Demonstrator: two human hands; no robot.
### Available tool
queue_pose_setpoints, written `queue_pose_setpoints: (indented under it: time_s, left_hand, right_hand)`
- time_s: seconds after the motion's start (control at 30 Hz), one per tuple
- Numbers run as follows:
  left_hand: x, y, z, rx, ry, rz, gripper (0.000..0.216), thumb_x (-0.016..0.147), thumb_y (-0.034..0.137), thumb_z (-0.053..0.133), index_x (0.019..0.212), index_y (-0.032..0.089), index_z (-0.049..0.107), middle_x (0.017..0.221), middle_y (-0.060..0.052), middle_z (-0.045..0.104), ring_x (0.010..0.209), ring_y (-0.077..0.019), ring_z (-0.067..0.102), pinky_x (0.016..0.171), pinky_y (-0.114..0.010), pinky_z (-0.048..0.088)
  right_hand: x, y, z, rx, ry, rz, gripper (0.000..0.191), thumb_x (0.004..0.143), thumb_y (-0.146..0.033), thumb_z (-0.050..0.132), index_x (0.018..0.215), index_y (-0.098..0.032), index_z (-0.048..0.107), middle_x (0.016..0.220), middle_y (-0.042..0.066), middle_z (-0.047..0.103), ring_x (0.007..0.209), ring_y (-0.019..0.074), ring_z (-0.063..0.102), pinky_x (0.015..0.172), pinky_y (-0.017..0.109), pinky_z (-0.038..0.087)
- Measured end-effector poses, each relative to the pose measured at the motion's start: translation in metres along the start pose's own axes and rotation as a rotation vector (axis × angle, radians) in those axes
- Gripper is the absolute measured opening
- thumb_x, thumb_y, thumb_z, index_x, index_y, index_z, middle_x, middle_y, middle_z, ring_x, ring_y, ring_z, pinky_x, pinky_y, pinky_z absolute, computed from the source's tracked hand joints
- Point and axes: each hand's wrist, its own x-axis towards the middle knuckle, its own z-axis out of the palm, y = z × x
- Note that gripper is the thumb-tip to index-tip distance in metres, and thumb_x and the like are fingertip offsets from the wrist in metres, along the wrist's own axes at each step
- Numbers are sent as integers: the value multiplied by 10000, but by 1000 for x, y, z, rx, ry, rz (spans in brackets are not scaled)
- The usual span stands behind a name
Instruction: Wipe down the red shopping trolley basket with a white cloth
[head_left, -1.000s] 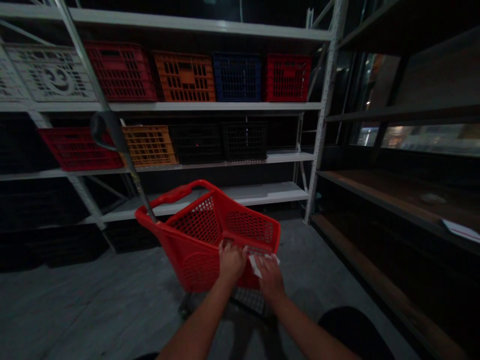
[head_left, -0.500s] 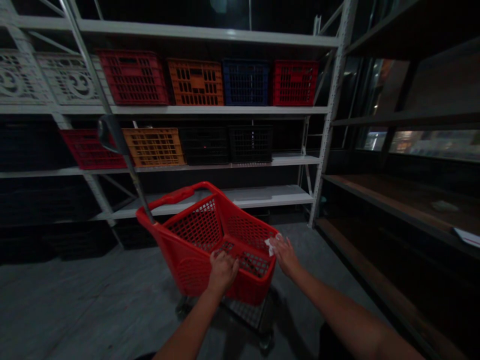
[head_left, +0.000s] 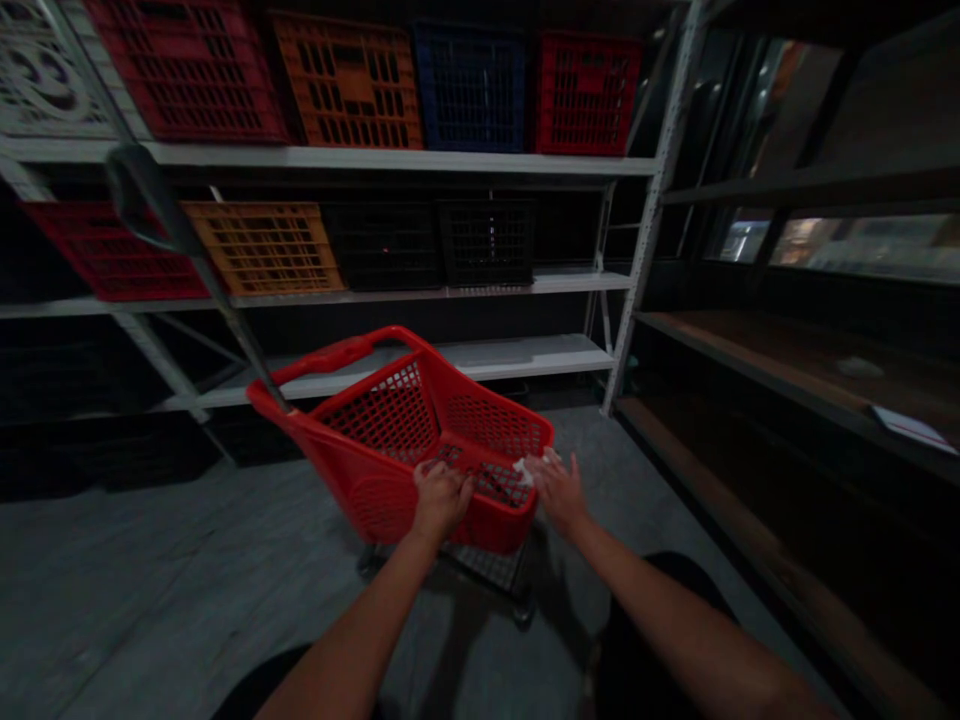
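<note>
The rim of a red cart (head_left: 341,475) is gripped by the left hand (head_left: 441,497), with the fingers curled over it. A white cloth (head_left: 523,472) is held at the cart's corner by the right hand (head_left: 556,492), its thumb raised; whether the fingers are closed on it cannot be told. The cart is stood on the floor (head_left: 180,570) before a white rack (head_left: 390,158), where crates (head_left: 476,90) are lined up.
</note>
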Motion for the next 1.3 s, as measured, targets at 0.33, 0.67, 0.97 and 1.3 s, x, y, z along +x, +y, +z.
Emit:
queue_pose_setpoints:
  time_s: [0.33, 0.67, 0.97, 1.3]
  left_hand:
    - [4, 1, 2, 10, -59, -1, 329, 828, 304, 379, 607, 214, 606, 680, -22, 674, 795, -185, 519, 942, -474, 203]
    - [-6, -7, -11, -37, -137, 75, 318, 832, 305, 368, 611, 205, 573, 629, 6, 626, 766, -161, 521, 926, -462, 201]
    - [-8, -28, -20, -72, -232, 156, 326, 821, 284, 349, 595, 214, 573, 630, 6, 618, 781, -156, 516, 940, -463, 208]
    - [-4, -24, -42, 45, -260, 68, 249, 796, 288, 398, 744, 227, 633, 958, -63, 653, 1114, -271, 463, 985, -514, 243]
  right_hand:
    - [-43, -50, 7, 201, 35, 14, 407, 930, -247, 255, 1312, -263, 397, 1376, 3, 395, 1332, 174, 201, 1078, 449, 154]
    - [-35, 0, -8, 44, -49, -126, 410, 925, -234, 266, 1319, -284, 371, 1355, -9, 425, 1316, 159, 245, 1075, 508, -5]
    - [-5, 42, 7, 193, 177, -2, 428, 923, -241, 225, 1270, -163, 463, 1340, 54, 442, 1313, 148, 256, 1069, 389, 273]
    - [-53, -39, 0, 181, 173, -208, 426, 895, -166, 304, 1306, -170, 414, 1337, 65, 443, 1298, 168, 294, 1064, 426, 304]
